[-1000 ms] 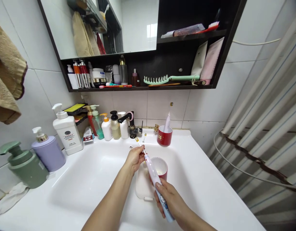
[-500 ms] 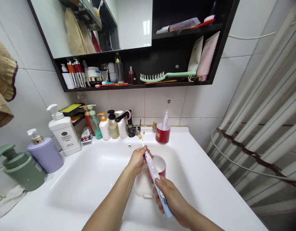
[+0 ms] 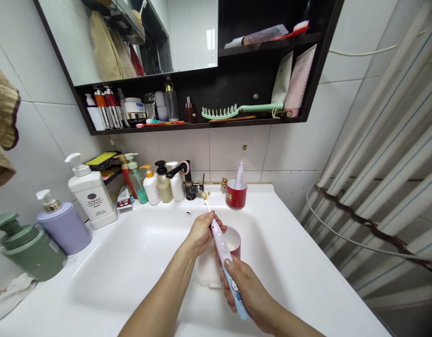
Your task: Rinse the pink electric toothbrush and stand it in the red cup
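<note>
An electric toothbrush (image 3: pixel 223 250), white to pale blue with a cartoon figure on its handle, slants over the sink basin (image 3: pixel 131 262). My right hand (image 3: pixel 246 283) wraps round the lower handle. With thumb and fingers, my left hand (image 3: pixel 204 229) pinches its neck near the upper end. The brush head (image 3: pixel 204 195) points toward the faucet. Below the hands, a red cup (image 3: pixel 235 238) with a white inside stands in the basin. Beside it lies a whitish, box-like soap dish (image 3: pixel 205 274), partly hidden by my hands.
A second red cup (image 3: pixel 236 199) on the back rim holds another electric toothbrush (image 3: pixel 240 174). A black faucet (image 3: pixel 189 182) stands left of it. Pump bottles, such as a purple one (image 3: pixel 65 229), line the left side. A dark shelf (image 3: pixel 198 125) hangs above; ribbed folding panels (image 3: pixel 388 187) are at right.
The view has shifted slightly. Both hands keep their hold on the toothbrush, and its head has turned a little against the background.
</note>
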Available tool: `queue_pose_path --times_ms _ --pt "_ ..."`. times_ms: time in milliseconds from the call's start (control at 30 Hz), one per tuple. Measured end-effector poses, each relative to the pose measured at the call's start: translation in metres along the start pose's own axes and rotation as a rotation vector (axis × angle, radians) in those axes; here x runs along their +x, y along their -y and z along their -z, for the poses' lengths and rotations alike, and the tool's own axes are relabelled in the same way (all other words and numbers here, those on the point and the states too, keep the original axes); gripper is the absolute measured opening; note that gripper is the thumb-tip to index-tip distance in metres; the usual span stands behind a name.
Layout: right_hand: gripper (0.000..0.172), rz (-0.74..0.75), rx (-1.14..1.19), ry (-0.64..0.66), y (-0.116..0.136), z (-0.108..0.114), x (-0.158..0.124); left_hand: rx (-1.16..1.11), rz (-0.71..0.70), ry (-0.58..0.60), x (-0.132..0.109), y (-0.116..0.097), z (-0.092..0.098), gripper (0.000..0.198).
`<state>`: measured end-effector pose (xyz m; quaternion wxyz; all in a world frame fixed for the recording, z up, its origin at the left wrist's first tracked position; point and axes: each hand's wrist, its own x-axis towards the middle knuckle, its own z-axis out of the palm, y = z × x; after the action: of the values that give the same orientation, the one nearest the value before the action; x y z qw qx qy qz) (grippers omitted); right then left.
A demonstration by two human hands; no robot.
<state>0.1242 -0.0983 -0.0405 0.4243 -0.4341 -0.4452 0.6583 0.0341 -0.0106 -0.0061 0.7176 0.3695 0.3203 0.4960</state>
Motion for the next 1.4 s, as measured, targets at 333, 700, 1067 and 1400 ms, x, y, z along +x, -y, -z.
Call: queue_pose_path --times_ms 333,700,1067,1400 --pt "0.029 0.004 0.080 0.068 -0.003 -0.004 0.002 0.031 -0.032 0.051 -0.005 -0.003 -0.003 0.021" --pt "0.029 0.435 -0.196 -0.326 0.059 0.018 0.048 0.501 -0.334 -0.176 -0.012 0.010 0.008 0.012" --pt "0.023 0.408 -0.520 -0.405 0.026 0.038 0.075 1.508 -0.464 0.148 -0.023 0.045 0.016 0.019" --pt "0.032 0.354 -0.667 -0.488 0.040 0.066 0.059 1.461 -0.613 0.307 -0.018 0.036 -0.014 0.013"
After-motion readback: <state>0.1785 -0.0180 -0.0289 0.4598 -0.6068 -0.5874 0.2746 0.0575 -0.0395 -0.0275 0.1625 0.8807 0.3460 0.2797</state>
